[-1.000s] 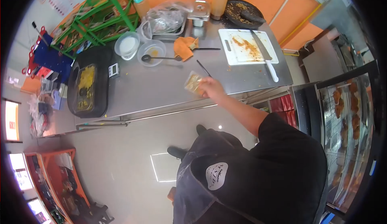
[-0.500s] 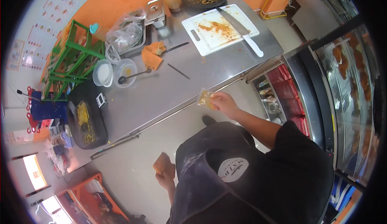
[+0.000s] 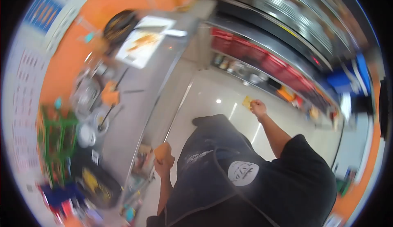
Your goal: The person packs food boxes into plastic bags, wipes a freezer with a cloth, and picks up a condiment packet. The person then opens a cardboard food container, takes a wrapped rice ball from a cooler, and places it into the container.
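My right hand (image 3: 258, 109) is out over the floor to the right, its fingers pinched on a small packet (image 3: 247, 102). The packet looks yellowish; half a second ago it showed as clear plastic with something yellow-brown inside. Low beside the counter, my left hand (image 3: 163, 166) is closed round a tan-orange folded piece (image 3: 163, 151), either paper or cloth; I cannot tell which. Both hands are held away from the counter (image 3: 131, 118), one on each side of my dark apron (image 3: 204, 165).
On the counter are a white cutting board (image 3: 143, 47) with a knife, a dark pan (image 3: 118, 26), an orange cloth (image 3: 109, 95), plastic tubs (image 3: 86, 135) and a green rack (image 3: 59, 139). A glass-fronted display case (image 3: 282, 14) stands above shelves with red bins (image 3: 245, 49).
My view has turned to the right, blurring the counter, which now lies at the left. The right hand has swung rightward with the packet. The left hand still holds the folded piece.
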The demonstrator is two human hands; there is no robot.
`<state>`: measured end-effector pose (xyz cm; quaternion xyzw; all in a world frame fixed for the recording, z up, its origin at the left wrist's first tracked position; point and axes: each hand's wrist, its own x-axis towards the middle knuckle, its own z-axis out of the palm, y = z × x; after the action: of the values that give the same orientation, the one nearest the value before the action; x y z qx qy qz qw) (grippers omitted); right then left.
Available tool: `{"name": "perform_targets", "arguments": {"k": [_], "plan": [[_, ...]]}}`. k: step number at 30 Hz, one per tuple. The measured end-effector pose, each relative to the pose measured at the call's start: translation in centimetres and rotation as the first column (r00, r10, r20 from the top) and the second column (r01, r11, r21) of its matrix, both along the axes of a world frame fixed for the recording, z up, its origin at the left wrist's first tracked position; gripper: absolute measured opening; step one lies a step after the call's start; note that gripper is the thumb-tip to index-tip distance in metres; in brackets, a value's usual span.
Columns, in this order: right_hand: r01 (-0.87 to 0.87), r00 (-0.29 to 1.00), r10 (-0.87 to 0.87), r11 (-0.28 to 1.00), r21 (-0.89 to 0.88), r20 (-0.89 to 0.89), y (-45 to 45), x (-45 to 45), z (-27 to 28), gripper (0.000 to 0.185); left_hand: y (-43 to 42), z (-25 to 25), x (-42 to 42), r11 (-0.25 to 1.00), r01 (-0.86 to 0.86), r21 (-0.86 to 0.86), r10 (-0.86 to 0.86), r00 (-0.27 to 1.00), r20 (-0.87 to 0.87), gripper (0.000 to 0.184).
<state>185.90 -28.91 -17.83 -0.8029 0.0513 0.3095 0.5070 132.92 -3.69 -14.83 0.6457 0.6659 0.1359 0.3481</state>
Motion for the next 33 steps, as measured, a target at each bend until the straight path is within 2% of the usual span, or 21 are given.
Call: {"name": "perform_targets", "arguments": {"k": [2, 3, 5, 6, 7, 9, 10, 12, 13, 16, 18, 20, 22, 24, 26, 27, 29, 30, 31, 32, 33], "plan": [[0.109, 0.993, -0.09, 0.951, -0.289, 0.079, -11.3, -4.7, -4.8, 0.019, 1.1, -3.9, -1.7, 0.99, 0.13, -0.061, -0.13, 0.992, 0.008, 0.044], [0.148, 0.988, -0.114, 0.89, -0.431, 0.104, -16.8, -8.0, -5.6, 0.018, 2.0, -9.5, -4.0, 0.981, 0.196, -0.005, -0.194, 0.973, 0.122, 0.041], [0.085, 0.996, -0.054, 0.692, -0.716, 0.066, -26.4, -16.3, -3.3, 0.022, 0.5, -7.0, -2.8, 0.954, 0.293, -0.058, -0.29, 0.956, 0.05, 0.039], [0.074, 0.996, -0.078, 0.645, -0.761, 0.03, -30.8, -20.4, -2.4, 0.024, -0.3, -6.6, -2.2, 0.941, 0.33, -0.079, -0.33, 0.944, 0.017, 0.037], [0.061, 0.995, -0.103, 0.6, -0.798, -0.001, -34.7, -24.1, -1.6, 0.025, -0.8, -8.7, -2.7, 0.93, 0.359, -0.072, -0.356, 0.933, 0.052, 0.036], [0.249, 0.937, -0.35, 0.637, -0.73, 0.014, -42.0, -31.7, 0.0, 0.024, -2.7, -10.0, -3.6, 0.875, 0.482, -0.05, -0.482, 0.876, 0.009, 0.034], [0.36, 0.886, -0.46, 0.604, -0.711, 0.058, -44.9, -34.8, 0.8, 0.024, -4.3, -9.5, -3.1, 0.841, 0.54, -0.042, -0.541, 0.841, -0.018, 0.033], [0.557, 0.745, -0.656, 0.515, -0.651, 0.119, -49.8, -40.8, 1.5, 0.023, -7.8, -6.1, -1.8, 0.745, 0.586, -0.318, -0.592, 0.801, 0.088, 0.029], [0.673, 0.63, -0.771, 0.484, -0.56, 0.091, -50.8, -42.6, 3.1, 0.021, -9.3, -4.5, -0.3, 0.676, 0.598, -0.43, -0.607, 0.783, 0.135, 0.027], [0.86, 0.386, -0.918, 0.325, -0.393, 0.086, -55.1, -48.2, 2.9, 0.021, -13.4, -5.1, 2.9, 0.564, 0.75, -0.345, -0.825, 0.526, -0.204, 0.022], [0.921, 0.26, -0.962, 0.222, -0.319, 0.083, -58.7, -51.7, 0.3, 0.019, -17.2, -4.4, 6.0, 0.575, 0.69, -0.439, -0.793, 0.602, -0.092, 0.023], [0.955, 0.169, -0.985, 0.152, -0.256, 0.047, -62.9, -55.4, -3.5, 0.019, -18.0, -9.6, 8.7, 0.531, 0.705, -0.47, -0.754, 0.646, 0.118, 0.025], [0.955, 0.133, -0.99, 0.118, -0.271, 0.037, -67.1, -58.4, -5.6, 0.019, -25.1, -6.1, 13.3, 0.502, 0.738, -0.452, -0.812, 0.582, 0.048, 0.026], [0.793, 0.393, -0.909, 0.258, -0.552, 0.139, -74.4, -62.9, -13.1, 0.018, -34.8, -1.4, 17.5, 0.49, 0.789, -0.37, -0.861, 0.504, -0.065, 0.028], [0.91, 0.077, -0.989, 0.02, -0.414, 0.123, -79.6, -62.8, -13.4, 0.018, -42.8, 1.0, 19.8, 0.482, 0.845, -0.232, -0.868, 0.425, -0.256, 0.033], [0.928, -0.084, -0.992, -0.112, -0.356, 0.092, -81.6, -63.1, -12.9, 0.018, -45.5, 0.8, 21.4, 0.418, 0.886, -0.199, -0.878, 0.339, -0.338, 0.032], [0.948, -0.148, -0.988, -0.151, -0.28, 0.034, -86.9, -62.2, -11.7, 0.02, -52.0, -0.9, 23.7, 0.29, 0.94, -0.179, -0.859, 0.173, -0.482, 0.031], [0.956, -0.165, -0.986, -0.165, -0.242, 0.02, -90.4, -61.3, -10.6, 0.021, -55.9, -1.1, 24.5, 0.267, 0.944, -0.193, -0.884, 0.16, -0.439, 0.027], [0.959, -0.203, -0.979, -0.199, -0.205, 0.001, -93.2, -59.1, -6.2, 0.02, -60.4, -0.2, 25.5, 0.249, 0.946, -0.206, -0.906, 0.153, -0.394, 0.023], [0.959, -0.243, -0.97, -0.238, -0.156, -0.016, -97.3, -58.5, -6.1, 0.019, -64.9, 0.8, 26.6, 0.235, 0.948, -0.215, -0.926, 0.15, -0.347, 0.019], [0.956, -0.279, -0.96, -0.274, -0.106, -0.039, -101.1, -57.4, -6.2, 0.019, -70.1, 2.7, 27.9, 0.195, 0.938, -0.285, -0.927, 0.081, -0.367, 0.022]]}}
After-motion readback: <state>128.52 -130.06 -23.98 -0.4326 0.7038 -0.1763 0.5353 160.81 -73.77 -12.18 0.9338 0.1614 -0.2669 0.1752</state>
